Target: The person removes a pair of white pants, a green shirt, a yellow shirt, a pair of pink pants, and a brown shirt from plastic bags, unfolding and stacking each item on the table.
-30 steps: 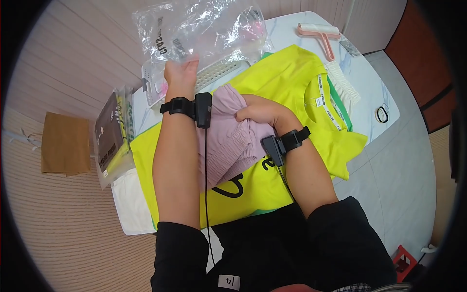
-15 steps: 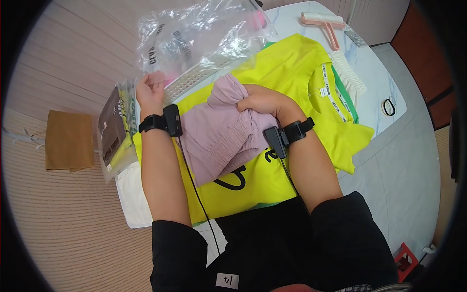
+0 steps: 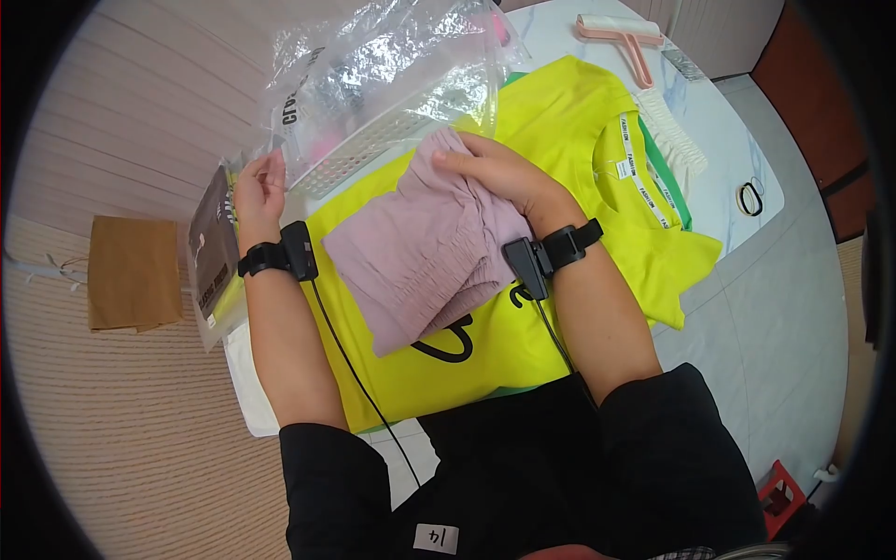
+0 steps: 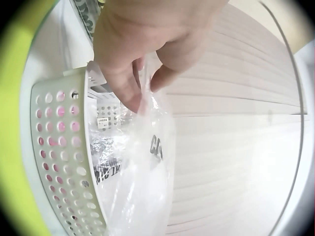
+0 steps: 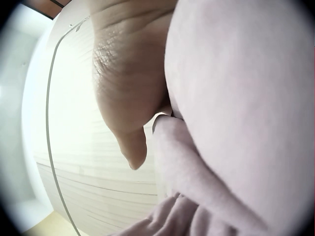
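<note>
The left hand (image 3: 259, 191) pinches the edge of the clear bag (image 3: 373, 84). In the left wrist view, its thumb and fingertips close on the film from both sides. The bag extends away from these fingertips, partly over the perforated basket (image 4: 59, 142), and carries dark lettering. The basket rim is just beside the fingers, and pink items show through its holes.

The right hand (image 3: 509, 177) grips the pink shorts (image 3: 420, 243) at their upper end. The thumb lies across the top face of the fabric; the other fingers are mostly hidden, and their exact position cannot be told. The gathered waistband hangs below the fingers, toward the wearer. The shorts are above the yellow shirt (image 3: 560, 112), between the two hands.

Packaged garments (image 3: 215, 243) are just beside the left fingers, on the side away from the shorts. Beyond the right fingers, past the shirt's sleeve, are the lint roller (image 3: 623, 39) and a white garment (image 3: 670, 135). A dark band (image 3: 749, 199) is well apart from the right fingers, past the shirt's collar.
</note>
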Motion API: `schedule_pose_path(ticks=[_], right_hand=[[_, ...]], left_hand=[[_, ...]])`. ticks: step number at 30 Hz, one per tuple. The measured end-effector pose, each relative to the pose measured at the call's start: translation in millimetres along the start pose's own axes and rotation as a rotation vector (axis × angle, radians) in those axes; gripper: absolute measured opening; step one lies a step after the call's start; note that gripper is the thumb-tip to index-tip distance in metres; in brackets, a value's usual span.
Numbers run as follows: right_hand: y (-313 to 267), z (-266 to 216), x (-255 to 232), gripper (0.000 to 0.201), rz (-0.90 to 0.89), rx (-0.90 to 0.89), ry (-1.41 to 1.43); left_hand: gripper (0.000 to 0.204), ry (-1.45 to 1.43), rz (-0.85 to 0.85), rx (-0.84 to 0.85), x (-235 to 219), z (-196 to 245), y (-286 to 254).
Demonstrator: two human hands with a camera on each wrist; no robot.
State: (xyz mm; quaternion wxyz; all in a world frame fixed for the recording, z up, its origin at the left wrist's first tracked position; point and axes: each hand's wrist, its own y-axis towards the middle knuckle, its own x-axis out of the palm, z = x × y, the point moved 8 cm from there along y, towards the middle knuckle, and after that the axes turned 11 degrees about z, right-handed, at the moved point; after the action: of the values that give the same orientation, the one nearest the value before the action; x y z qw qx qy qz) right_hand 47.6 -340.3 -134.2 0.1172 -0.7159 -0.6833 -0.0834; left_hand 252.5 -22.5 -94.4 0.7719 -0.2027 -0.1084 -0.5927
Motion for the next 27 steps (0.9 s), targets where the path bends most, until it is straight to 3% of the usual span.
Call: schedule_pose_path(ticks=[2, 4, 6, 8, 11, 13, 14, 17, 18, 20, 22, 24, 27], right_hand=[[2.2, 0.6, -1.1, 0.045, 0.013, 0.046, 0.252], [3.2, -4.2, -7.6, 0.043, 0.079, 0.001, 0.234], [5.7, -6.9, -12.8, 0.041, 0.140, -0.041, 0.220], [6.1, -19.6, -22.0, 0.038, 0.206, -0.238, 0.303], [3.0, -28.8, -22.2, 0.037, 0.225, -0.339, 0.354], [1.3, -32.7, -22.8, 0.038, 0.241, -0.335, 0.464], [0.0, -33.7, -25.6, 0.040, 0.264, -0.330, 0.577], [1.3, -30.5, -35.0, 0.043, 0.404, -0.346, 0.436], [0.2, -30.4, -33.0, 0.043, 0.402, -0.345, 0.436], [-5.9, -35.8, -27.3, 0.035, 0.421, -0.424, 0.169], [-3.2, -31.4, -30.7, 0.029, 0.398, -0.376, 0.159], [-1.6, -26.9, -30.9, 0.024, 0.371, -0.327, 0.148], [1.8, -21.4, -28.7, 0.017, 0.307, -0.246, 0.312]], left_hand=[[0.031, 0.067, -0.014, 0.037, 1.1, 3.2, -13.0], [0.032, 0.131, -0.026, 0.074, 6.3, 11.0, -42.2], [0.030, 0.283, -0.316, -0.059, 25.9, 2.0, -75.7], [0.029, 0.211, -0.322, -0.073, 25.4, -2.6, -92.3], [0.028, 0.150, -0.294, -0.097, 23.0, -16.6, -113.5], [0.028, 0.334, -0.505, -0.110, 33.5, -33.6, -137.0], [0.028, 0.432, -0.505, -0.127, 33.7, -39.5, -148.8], [0.028, 0.566, -0.586, -0.131, 38.8, -59.4, -173.5], [0.028, 0.566, -0.584, -0.130, 37.8, -59.1, -173.3], [0.023, 0.667, -0.563, -0.155, 32.2, -63.7, -171.5], [0.021, 0.717, -0.551, -0.166, 31.6, -63.0, -166.3], [0.014, 0.480, -0.270, -0.158, 26.6, -45.0, -141.1], [0.019, 0.291, -0.251, -0.070, 37.4, -35.5, -128.3]])
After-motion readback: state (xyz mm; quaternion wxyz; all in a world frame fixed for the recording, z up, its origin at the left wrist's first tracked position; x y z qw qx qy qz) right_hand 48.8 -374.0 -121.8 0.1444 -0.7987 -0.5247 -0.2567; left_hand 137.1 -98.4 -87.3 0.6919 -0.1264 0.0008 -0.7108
